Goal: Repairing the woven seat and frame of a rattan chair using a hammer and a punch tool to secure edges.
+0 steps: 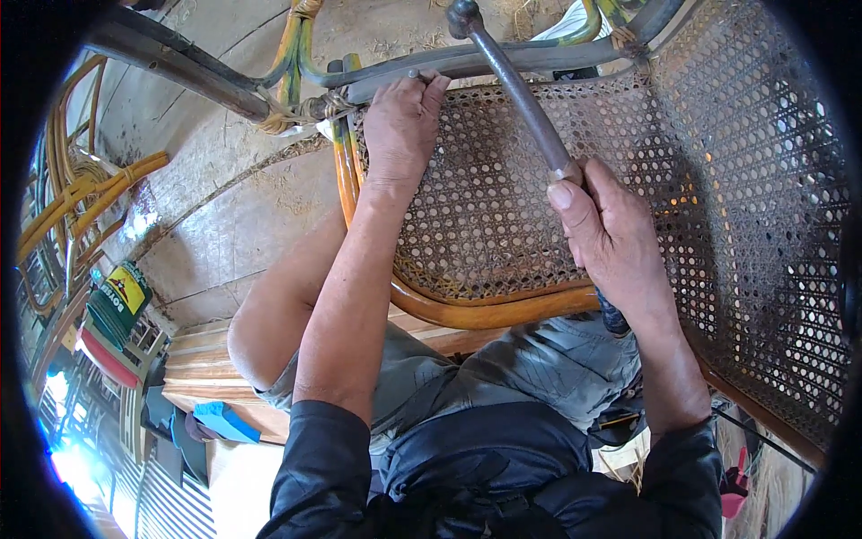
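Observation:
A chair of bent cane with a woven seat lies across my lap. My right hand is closed round the grip of a hammer with a dark metal shaft. Its rounded head is raised over the far rail, to the right of my other hand. At that grey-brown rail, along the seat's far edge, my left hand is closed in a pinch. Between thumb and fingers shows the tip of a short grey rod; the rest is hidden. The fingers rest against the rail, beside a bound joint.
The woven backrest rises on the right. A thick dark pole reaches in from the upper left. Bundled canes, a green packet and a blue block are at left. Wooden boards lie beside my knee.

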### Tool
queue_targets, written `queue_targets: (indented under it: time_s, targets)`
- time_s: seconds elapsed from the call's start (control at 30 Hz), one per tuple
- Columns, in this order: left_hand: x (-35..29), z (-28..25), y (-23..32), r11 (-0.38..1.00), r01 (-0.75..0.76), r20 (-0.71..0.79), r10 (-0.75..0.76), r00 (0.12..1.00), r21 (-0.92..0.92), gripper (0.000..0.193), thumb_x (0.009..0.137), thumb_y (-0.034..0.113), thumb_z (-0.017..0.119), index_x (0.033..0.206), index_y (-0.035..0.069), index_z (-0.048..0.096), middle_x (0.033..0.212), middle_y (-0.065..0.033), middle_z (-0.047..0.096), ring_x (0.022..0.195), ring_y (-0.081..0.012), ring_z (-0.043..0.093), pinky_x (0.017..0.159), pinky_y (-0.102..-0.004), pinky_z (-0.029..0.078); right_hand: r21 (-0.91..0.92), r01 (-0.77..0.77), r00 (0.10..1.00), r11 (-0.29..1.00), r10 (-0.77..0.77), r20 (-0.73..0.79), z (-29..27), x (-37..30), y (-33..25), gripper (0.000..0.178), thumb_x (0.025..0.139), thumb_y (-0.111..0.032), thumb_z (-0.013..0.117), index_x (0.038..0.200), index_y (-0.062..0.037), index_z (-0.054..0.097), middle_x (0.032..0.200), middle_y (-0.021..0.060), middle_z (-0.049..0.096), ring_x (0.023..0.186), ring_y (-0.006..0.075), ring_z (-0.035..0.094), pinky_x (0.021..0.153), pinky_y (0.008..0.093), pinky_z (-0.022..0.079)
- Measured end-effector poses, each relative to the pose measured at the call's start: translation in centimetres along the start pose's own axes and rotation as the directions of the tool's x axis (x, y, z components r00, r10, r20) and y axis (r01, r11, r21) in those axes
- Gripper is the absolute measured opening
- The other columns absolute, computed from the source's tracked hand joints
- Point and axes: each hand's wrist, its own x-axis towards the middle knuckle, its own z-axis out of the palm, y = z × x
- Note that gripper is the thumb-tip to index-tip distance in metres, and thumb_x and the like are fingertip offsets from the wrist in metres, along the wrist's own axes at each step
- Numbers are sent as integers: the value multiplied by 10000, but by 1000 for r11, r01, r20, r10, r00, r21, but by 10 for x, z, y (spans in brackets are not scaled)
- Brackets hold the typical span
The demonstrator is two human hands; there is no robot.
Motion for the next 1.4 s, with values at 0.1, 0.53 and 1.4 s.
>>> queue_targets:
  time_s: [0.1,0.53,1.4]
  targets:
    - [1,1,0,1000,-21,-7,22,1000,18,281,897,295,521,923,43,644,865,-139,637,842,-346,575,750,-417,462,-40,23,1000,999,-23,-8,-1,1,-3,380,924,-406,502,854,-33,518,525,85,488,468,203,540,445,339,409]
    - [1,3,-4,990,-117,-11,119,993,77,227,889,238,539,827,33,615,795,-146,607,805,-340,570,709,-422,465,-161,101,994,982,-94,55,9,9,-2,306,922,-323,532,875,-22,503,595,100,539,515,229,566,496,352,439]
    - [-5,-30,8,835,420,59,-428,902,-355,130,864,160,606,896,35,620,800,-107,613,706,-243,586,663,-318,463,437,-274,962,857,250,113,10,14,20,255,947,-294,494,923,-41,478,618,-12,455,482,52,448,437,210,375]
